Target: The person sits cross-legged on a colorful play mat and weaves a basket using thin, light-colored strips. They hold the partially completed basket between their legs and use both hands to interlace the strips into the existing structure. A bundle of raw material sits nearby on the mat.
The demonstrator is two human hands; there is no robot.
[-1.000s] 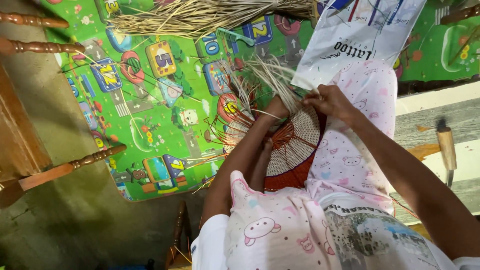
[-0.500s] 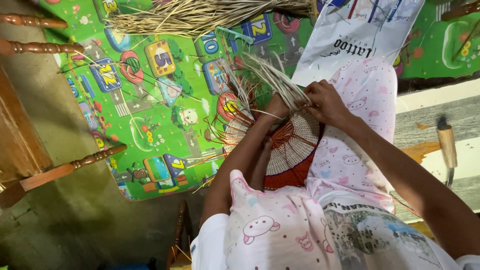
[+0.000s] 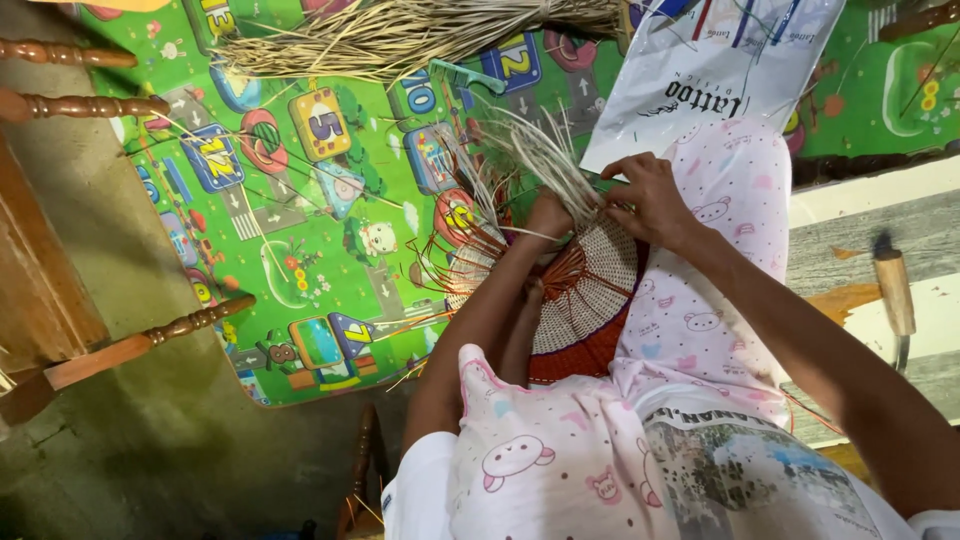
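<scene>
Head view: the round woven piece (image 3: pixel 590 300), pale in the middle with a rust-red band at its near edge, rests on your lap between your knees, above the green play mat (image 3: pixel 300 250) on the floor. Your right hand (image 3: pixel 650 200) is at the far rim of the weave, its grip pressed together on a bunch of the loose pale strands (image 3: pixel 530 160) that fan up and away to the left. Your left hand (image 3: pixel 548 215) sits just beside it on the rim, fingers curled over the edge; whether they pinch a strand or only steady the piece, I cannot tell.

To do this step well, keep your left hand firm on the rim so the disc does not turn, and draw one strand at a time snug against the last row. Keep the spare strands fanned apart so none crosses under the one you work.

Against the frame a second ago, your right hand has moved down from the bag side onto the rim and nearer your left. The weave, the dry fibre bundle (image 3: pixel 400 35) at the far edge and the white plastic bag (image 3: pixel 720 70) lie as they did.
</scene>
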